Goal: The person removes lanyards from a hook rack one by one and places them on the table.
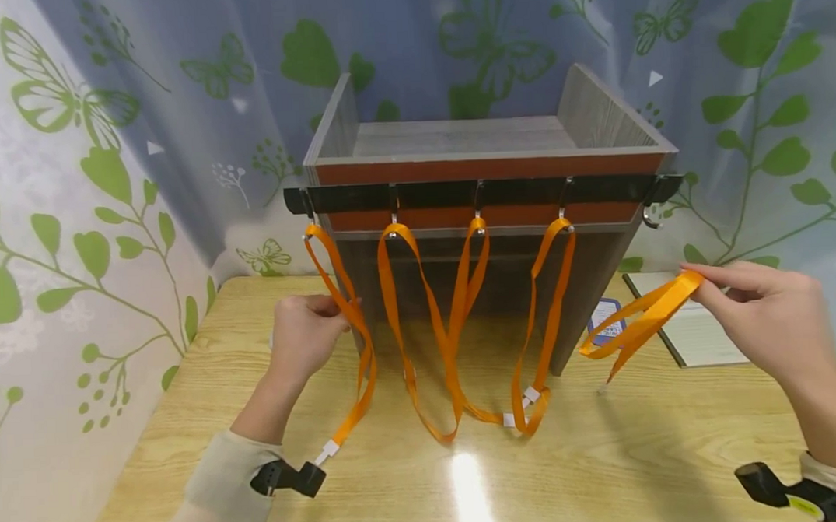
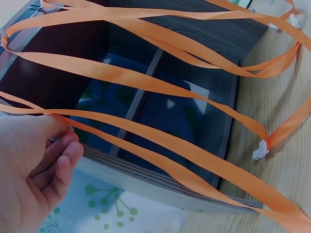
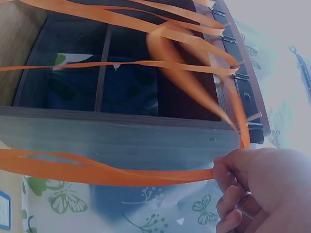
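My right hand [image 1: 773, 308] pinches a looped orange lanyard [image 1: 648, 317] between thumb and fingertips, out to the right of the grey wooden shelf unit [image 1: 573, 285]. In the right wrist view this lanyard [image 3: 107, 175] stretches left from the fingertips. At the other side, my left hand [image 1: 305, 332] pinches one strand of the leftmost hanging lanyard [image 1: 367, 345], below its hook. Several more orange lanyards, such as a middle lanyard [image 1: 391, 293], hang from hooks on a black rail [image 1: 429, 195] across the unit's front. The rail's far-right hook [image 1: 650, 218] holds nothing.
White clips [image 1: 531, 395] on the lanyard ends lie near the wooden table [image 1: 400, 495]. Behind the right side are an open notebook [image 1: 704, 334] and a blue-edged card [image 1: 606, 317]. A patterned curtain [image 1: 409, 51] hangs close behind the unit.
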A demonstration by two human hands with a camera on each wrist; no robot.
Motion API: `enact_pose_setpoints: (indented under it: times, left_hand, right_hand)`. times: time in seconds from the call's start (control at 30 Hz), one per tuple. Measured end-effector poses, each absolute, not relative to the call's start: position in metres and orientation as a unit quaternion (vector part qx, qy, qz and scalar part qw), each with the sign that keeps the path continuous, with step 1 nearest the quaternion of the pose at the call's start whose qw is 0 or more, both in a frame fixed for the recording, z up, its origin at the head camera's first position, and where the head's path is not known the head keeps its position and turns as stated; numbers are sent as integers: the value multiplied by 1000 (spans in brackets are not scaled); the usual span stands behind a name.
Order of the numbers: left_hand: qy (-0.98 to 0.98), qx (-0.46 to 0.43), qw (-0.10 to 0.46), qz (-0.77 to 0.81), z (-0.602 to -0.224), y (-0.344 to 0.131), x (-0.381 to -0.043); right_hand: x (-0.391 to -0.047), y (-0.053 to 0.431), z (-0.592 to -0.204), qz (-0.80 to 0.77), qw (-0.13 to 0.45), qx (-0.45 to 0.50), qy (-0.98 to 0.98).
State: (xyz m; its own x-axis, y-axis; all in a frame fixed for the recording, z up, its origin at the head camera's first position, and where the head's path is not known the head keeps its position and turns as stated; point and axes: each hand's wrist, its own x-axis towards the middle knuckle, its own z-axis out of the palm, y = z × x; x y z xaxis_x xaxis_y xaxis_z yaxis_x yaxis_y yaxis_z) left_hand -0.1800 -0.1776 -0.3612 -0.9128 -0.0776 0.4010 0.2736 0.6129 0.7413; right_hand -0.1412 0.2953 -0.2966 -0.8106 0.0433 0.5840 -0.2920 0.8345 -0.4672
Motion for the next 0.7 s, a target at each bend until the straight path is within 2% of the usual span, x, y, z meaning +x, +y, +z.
enact_pose_setpoints:
  times: [0.23,0.53,0.7]
  left_hand:
    - [-868,-69,205,-447,-362,-178,-180]
    - [-875,-63,205,-435,-361,-178,-180]
    - [-875,-57,203,-437,-362,-177,-180]
  right_hand:
    - [-137,309,-295,261,286,21,-922]
    - [-137,321,-301,271,321,19,-907]
    - [-135,328,-304,248,255,-26,-934]
